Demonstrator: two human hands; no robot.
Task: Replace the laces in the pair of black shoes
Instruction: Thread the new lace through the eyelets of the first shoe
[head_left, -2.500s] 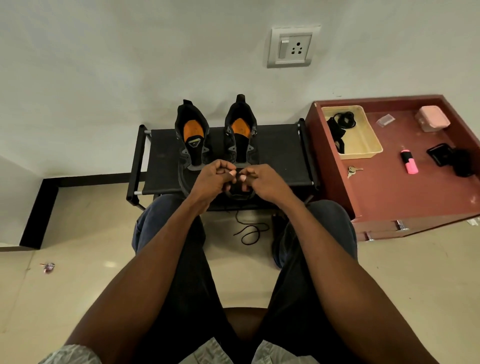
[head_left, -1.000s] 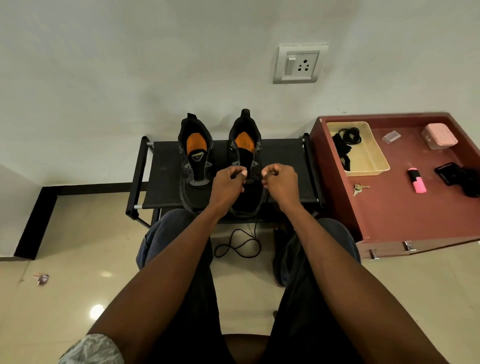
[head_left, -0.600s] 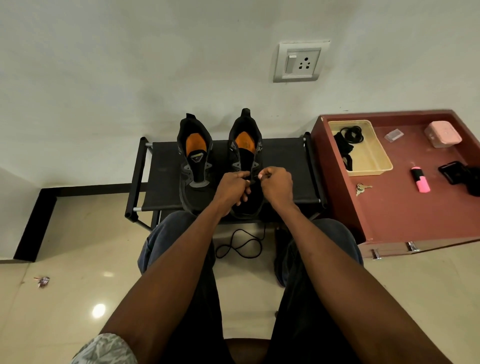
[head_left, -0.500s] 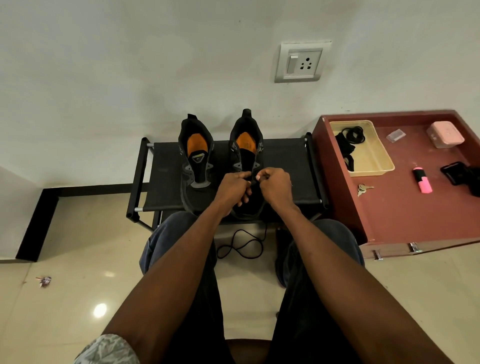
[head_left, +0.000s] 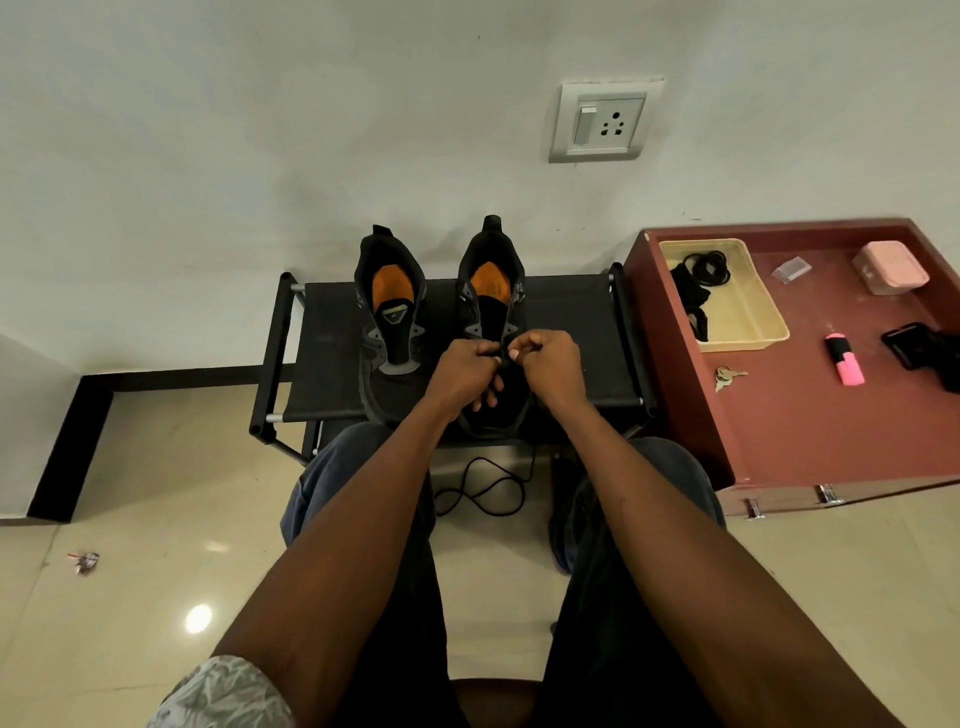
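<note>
Two black shoes with orange insoles stand side by side on a low black rack (head_left: 571, 332), heels toward the wall. The left shoe (head_left: 392, 322) has no lace in its eyelets. Over the front half of the right shoe (head_left: 491, 291), my left hand (head_left: 465, 371) and my right hand (head_left: 550, 364) sit close together, both pinching a thin black lace (head_left: 483, 488). The lace drops off the rack's front edge and loops on the floor between my knees. The eyelets under my fingers are hidden.
A maroon low cabinet (head_left: 810, 415) stands at the right, holding a cream tray (head_left: 748, 312) with black laces, keys (head_left: 727, 376), a pink highlighter (head_left: 844, 358), a pink box (head_left: 891, 267) and a black item (head_left: 919, 345). A wrapper (head_left: 83, 561) lies on the tiled floor at the left.
My hands moved up from the toe toward the middle of the right shoe, spread apart with the lace, then came back together. The floor loop shifted slightly.
</note>
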